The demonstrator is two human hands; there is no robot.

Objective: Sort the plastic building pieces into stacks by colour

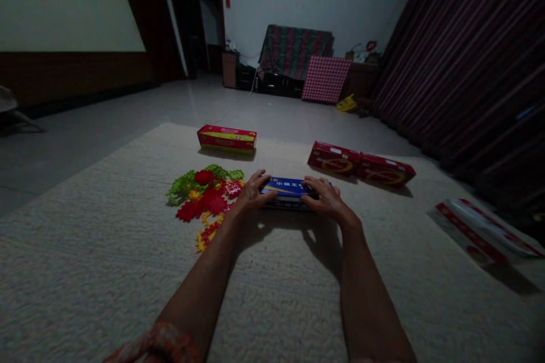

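Between my two hands is a blue box [286, 187] with white lettering and an orange stripe, low over the pale mat. My left hand [255, 190] grips its left end, thumb along the near edge and fingers over the top. At the right end my right hand [326, 195] holds it in the same way. Whether the box rests on the mat or hangs just above it, I cannot tell. Close to my left hand lies a loose pile of red, green and yellow plastic toy pieces [213, 197].
A red and yellow-green box [227, 139] lies beyond the pile. Two dark red boxes [334, 159] sit end to end farther right. A white and red package [481, 232] is at the mat's right side. Behind the textured mat [106, 261] are tiled floor and a cloth-covered cabinet [296, 51].
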